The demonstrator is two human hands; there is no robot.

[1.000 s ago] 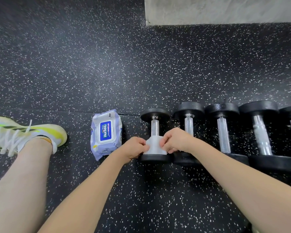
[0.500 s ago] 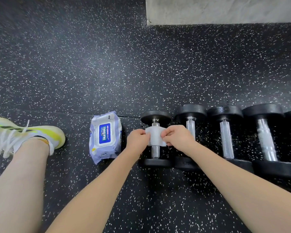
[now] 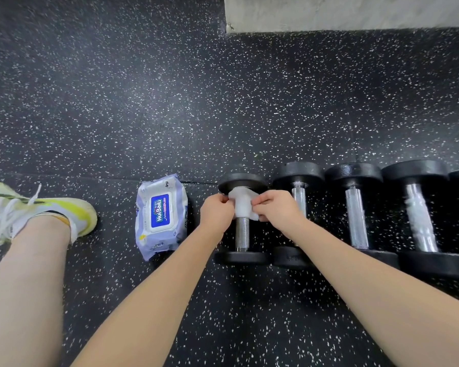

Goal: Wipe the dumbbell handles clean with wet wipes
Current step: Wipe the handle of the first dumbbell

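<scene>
I am looking down at a black rubber floor [image 3: 170, 102] flecked with white. Both my bare forearms reach forward to the leftmost dumbbell [image 3: 243, 221] in a row lying side by side on the floor. A white wet wipe [image 3: 242, 203] is wrapped around the far end of its metal handle [image 3: 241, 234], just under the far black weight head. My left hand [image 3: 216, 214] is closed, pinching the wipe's left edge against the handle. My right hand [image 3: 278, 210] is closed too, its fingers pinching the wipe's right edge, with a corner of the wipe sticking out below them. The near part of the handle is bare, knurled steel running down to the near weight head.

Just left of this dumbbell, close but not touching, lies a soft pack of wet wipes [image 3: 161, 215], pale lilac with a blue label, flat on the floor. Farther left is my left shoe [image 3: 37, 210], white with yellow-green, and my bare lower leg.

To the right, the second dumbbell [image 3: 298, 215] sits right beside the first, partly hidden by my right hand and arm. Beyond it lie a third dumbbell [image 3: 355, 215] and a larger fourth dumbbell [image 3: 419, 215], and another is cut off by the frame edge. At the top right, a grey concrete base [image 3: 355, 11] meets the floor.
</scene>
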